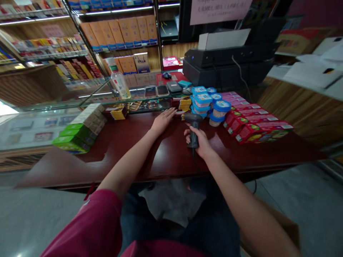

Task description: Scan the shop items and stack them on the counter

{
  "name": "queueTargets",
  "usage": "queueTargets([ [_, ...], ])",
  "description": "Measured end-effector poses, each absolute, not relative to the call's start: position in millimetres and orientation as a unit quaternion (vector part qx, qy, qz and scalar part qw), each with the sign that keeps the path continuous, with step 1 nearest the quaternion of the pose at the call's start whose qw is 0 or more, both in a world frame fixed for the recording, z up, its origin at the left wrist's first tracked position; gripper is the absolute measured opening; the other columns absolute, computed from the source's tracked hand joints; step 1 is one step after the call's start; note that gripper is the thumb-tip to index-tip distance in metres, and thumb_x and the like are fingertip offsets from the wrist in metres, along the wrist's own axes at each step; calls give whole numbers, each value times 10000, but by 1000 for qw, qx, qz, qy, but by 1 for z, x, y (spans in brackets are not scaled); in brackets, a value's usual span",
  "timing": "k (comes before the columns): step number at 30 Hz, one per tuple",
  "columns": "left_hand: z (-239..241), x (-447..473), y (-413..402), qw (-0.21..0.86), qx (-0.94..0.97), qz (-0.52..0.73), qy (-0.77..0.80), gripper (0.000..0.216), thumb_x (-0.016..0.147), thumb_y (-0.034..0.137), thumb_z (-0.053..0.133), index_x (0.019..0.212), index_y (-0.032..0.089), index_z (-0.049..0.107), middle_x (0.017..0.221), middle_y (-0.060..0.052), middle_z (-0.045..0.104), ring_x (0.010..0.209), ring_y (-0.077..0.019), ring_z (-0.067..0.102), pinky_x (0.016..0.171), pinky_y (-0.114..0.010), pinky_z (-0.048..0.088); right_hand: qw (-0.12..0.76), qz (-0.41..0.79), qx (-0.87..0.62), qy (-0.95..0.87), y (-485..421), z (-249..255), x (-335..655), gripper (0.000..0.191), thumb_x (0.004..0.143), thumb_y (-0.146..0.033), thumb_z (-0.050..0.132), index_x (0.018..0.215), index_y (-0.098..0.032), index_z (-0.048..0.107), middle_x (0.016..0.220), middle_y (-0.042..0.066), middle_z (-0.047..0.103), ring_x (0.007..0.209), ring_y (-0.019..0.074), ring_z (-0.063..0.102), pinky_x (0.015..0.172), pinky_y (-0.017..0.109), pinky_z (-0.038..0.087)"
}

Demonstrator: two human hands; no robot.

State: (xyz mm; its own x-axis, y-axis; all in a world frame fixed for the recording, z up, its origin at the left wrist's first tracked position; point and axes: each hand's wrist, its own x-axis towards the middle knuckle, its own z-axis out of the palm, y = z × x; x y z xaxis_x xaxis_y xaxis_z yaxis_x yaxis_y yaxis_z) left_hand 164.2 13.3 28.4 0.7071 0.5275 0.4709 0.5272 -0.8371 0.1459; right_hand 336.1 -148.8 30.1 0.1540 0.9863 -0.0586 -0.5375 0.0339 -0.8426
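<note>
In my right hand (201, 142) is a dark grey barcode scanner (195, 123), gripped by its upright handle, its head towards the left. A cable drops from the handle's lower end. My left hand (163, 121) lies flat on the dark red-brown counter (166, 157), fingers stretched out to the right. Its fingertips reach near a stack of yellow and dark packets (184, 103), and I cannot tell whether they touch. Just behind the scanner stand stacked clear tubs with blue lids (202, 100).
Red boxes (257, 132) line the counter's right side. Green boxes (73, 137) and pale boxes (92, 116) stand left, beside more yellow packets (118, 112). A clear bottle (119, 82) rises from the glass ledge at the back. Black checkout equipment (227, 67) sits behind the tubs.
</note>
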Motion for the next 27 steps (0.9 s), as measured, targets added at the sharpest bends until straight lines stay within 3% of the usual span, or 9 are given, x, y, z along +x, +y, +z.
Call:
queueTargets([
  [6,31,18,32,-82,828,312,459,637,963,82,375,1597,145,379,1686,-110,316,1593,-212,233,1313,-409,221,547,676,-362,-336,-129,33,311,354,774,-357,763,1079,-196,683,915,37,764,512,102,545,480,245,437],
  [12,28,-78,59,-97,757,343,548,641,935,29,335,1571,92,398,1684,-143,310,1600,-210,199,1312,-422,216,418,765,-300,-388,-71,34,242,333,764,-327,784,1040,-167,692,843,31,715,554,107,564,521,241,478],
  [18,22,-88,70,-87,745,366,551,407,1000,136,441,1315,194,691,1430,-97,655,1471,-225,482,1314,-468,219,390,762,-286,-430,-45,38,193,446,743,-332,817,1124,-181,641,788,-22,658,444,62,475,392,195,360],
  [22,29,-79,55,-31,720,460,520,329,1015,206,516,1248,271,739,1306,-45,738,1276,-199,658,1209,-395,412,420,693,-326,-486,-59,40,187,488,773,-356,798,1192,-199,602,707,-55,625,374,61,425,329,197,327],
  [27,36,-62,47,103,596,606,517,277,962,275,649,1209,240,770,1219,-38,775,1176,-223,713,1054,-339,539,403,589,-397,-577,-71,44,184,316,776,-391,808,924,-213,593,568,-64,583,355,95,452,318,226,383],
])
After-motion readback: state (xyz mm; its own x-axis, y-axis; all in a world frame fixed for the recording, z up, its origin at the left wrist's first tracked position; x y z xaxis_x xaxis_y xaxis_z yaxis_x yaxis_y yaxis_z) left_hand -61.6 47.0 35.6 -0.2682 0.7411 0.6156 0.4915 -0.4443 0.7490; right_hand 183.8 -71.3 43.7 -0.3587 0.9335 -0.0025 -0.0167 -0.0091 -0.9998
